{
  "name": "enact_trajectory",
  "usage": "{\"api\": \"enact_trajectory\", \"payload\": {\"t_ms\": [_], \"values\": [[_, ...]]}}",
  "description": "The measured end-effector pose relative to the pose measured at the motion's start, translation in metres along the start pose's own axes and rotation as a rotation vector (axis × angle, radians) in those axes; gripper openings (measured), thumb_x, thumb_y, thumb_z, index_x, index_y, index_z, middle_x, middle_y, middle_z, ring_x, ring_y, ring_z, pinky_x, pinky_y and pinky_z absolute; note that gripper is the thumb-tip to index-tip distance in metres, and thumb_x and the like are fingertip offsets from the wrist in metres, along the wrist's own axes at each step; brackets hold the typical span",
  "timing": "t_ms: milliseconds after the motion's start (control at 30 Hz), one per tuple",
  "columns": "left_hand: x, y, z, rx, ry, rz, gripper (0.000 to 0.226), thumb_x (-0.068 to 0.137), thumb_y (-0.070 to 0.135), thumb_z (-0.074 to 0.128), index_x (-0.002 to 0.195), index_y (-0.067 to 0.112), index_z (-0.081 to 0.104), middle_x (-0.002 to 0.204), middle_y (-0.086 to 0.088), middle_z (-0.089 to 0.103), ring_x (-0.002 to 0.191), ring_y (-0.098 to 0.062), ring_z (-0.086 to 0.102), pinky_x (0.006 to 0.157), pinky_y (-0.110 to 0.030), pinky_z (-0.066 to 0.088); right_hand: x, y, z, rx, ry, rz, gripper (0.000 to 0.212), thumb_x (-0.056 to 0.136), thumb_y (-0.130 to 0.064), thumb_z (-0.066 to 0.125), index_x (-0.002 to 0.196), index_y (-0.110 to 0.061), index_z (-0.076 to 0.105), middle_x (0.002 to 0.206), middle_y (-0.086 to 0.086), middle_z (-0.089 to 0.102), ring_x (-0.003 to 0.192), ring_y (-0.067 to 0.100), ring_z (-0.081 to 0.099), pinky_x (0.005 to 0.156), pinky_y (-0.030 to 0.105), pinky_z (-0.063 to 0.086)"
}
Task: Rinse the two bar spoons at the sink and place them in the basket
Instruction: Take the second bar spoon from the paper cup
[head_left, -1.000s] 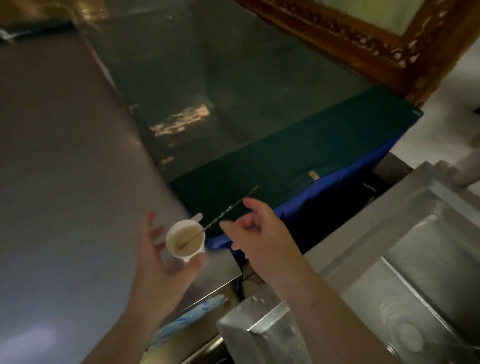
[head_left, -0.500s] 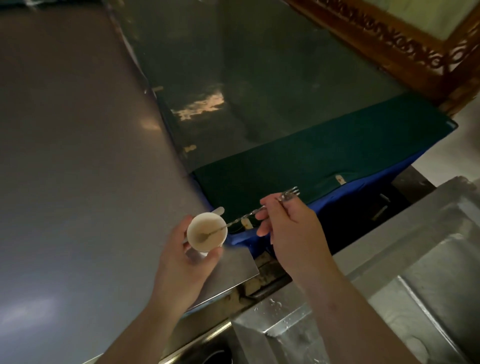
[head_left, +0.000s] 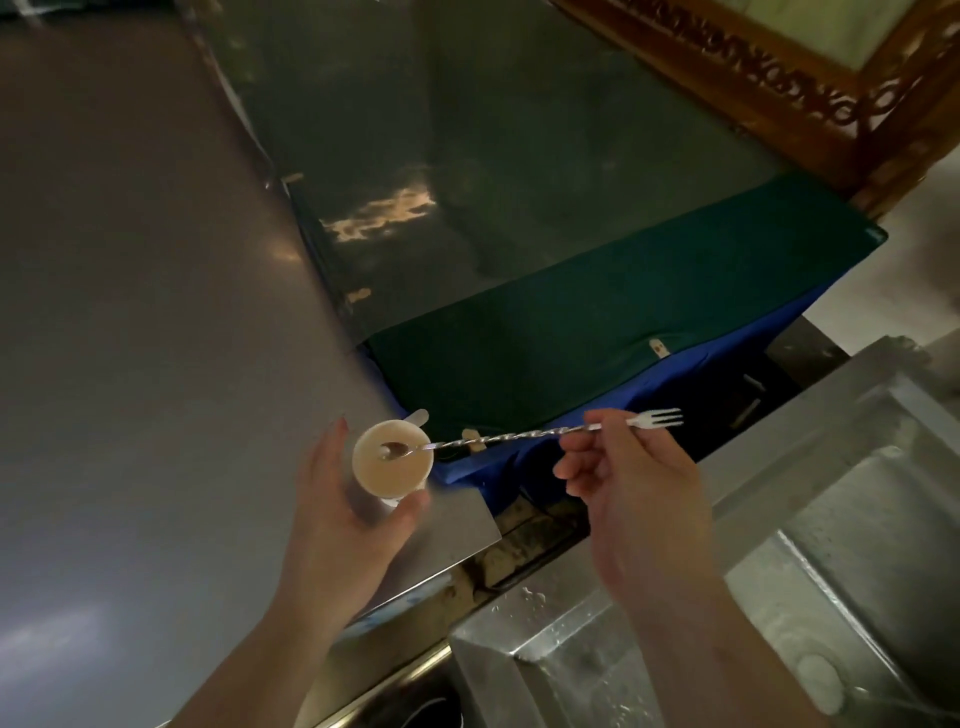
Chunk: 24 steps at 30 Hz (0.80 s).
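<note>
Left hand (head_left: 343, 512) wrapped round a small white cup (head_left: 392, 464) over the steel table (head_left: 145, 338). Right hand (head_left: 636, 488) pinching the twisted bar spoon (head_left: 511, 437) near its fork end, bowl now lifted clear of the cup's liquid versus half a second ago. Sink (head_left: 779, 597) at lower right.

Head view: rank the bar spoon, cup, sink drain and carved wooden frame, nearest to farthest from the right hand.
1. bar spoon: held in the right hand, near its forked end.
2. cup: to the left, in the left hand, with the spoon's bowl over it.
3. sink drain: lower right, in the basin.
4. carved wooden frame: top right, farthest.
</note>
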<state>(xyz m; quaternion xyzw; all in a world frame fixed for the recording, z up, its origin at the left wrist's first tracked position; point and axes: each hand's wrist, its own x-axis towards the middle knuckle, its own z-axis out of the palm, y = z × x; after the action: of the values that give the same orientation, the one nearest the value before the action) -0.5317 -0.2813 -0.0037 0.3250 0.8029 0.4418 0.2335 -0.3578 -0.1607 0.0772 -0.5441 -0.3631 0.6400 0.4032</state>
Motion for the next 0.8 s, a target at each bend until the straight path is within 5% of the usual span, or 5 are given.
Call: {"api": "enact_trajectory", "payload": {"t_ms": [100,233,367,700,800], "values": [[-0.008,0.007,-0.001,0.062,0.076,-0.032,0.092,0.06,0.073,0.062,0.14,0.045,0.027,0.136,0.018,0.033,0.122,-0.018,0.046,0.094,-0.043,0.047,-0.007,-0.005,-0.021,0.102,0.021,0.021,0.021,0.098,-0.005,0.046,0.091,-0.002,0.066,0.067,0.01,0.069,0.052,0.017,0.061,0.054,0.029,0.046],[-0.02,0.035,0.012,0.074,0.038,0.084,0.047,0.082,0.037,0.061,0.124,0.048,0.043,0.119,0.014,0.05,0.108,-0.014,0.054,0.076,-0.022,0.043,-0.018,-0.013,-0.057,0.287,0.063,0.015,0.021,0.1,-0.008,0.046,0.097,0.001,0.065,0.071,0.013,0.067,0.056,0.019,0.061,0.059,0.031,0.048],[-0.033,0.075,0.046,-0.026,-0.127,0.103,0.047,0.085,0.014,0.059,0.113,0.053,0.053,0.116,0.013,0.059,0.102,-0.006,0.056,0.08,-0.014,0.037,-0.026,-0.02,-0.105,0.447,0.155,-0.014,0.021,0.101,-0.007,0.043,0.092,0.001,0.061,0.069,0.014,0.065,0.057,0.019,0.059,0.062,0.03,0.047],[-0.09,0.15,0.187,-0.103,-0.552,0.234,0.047,0.081,0.025,0.058,0.112,0.061,0.056,0.11,0.04,0.058,0.1,0.01,0.058,0.077,-0.015,0.044,-0.059,-0.018,-0.277,0.709,0.505,-0.133,0.035,0.101,-0.008,0.045,0.076,-0.003,0.068,0.063,0.011,0.067,0.056,0.017,0.063,0.053,0.023,0.053],[-0.117,0.166,0.232,-0.102,-0.656,0.293,0.046,0.085,0.02,0.057,0.115,0.055,0.057,0.108,0.041,0.057,0.099,0.012,0.057,0.07,-0.004,0.042,-0.073,-0.008,-0.326,0.75,0.608,-0.171,0.051,0.101,-0.008,0.044,0.062,-0.011,0.076,0.062,0.007,0.069,0.054,0.014,0.065,0.053,0.022,0.054]]}}
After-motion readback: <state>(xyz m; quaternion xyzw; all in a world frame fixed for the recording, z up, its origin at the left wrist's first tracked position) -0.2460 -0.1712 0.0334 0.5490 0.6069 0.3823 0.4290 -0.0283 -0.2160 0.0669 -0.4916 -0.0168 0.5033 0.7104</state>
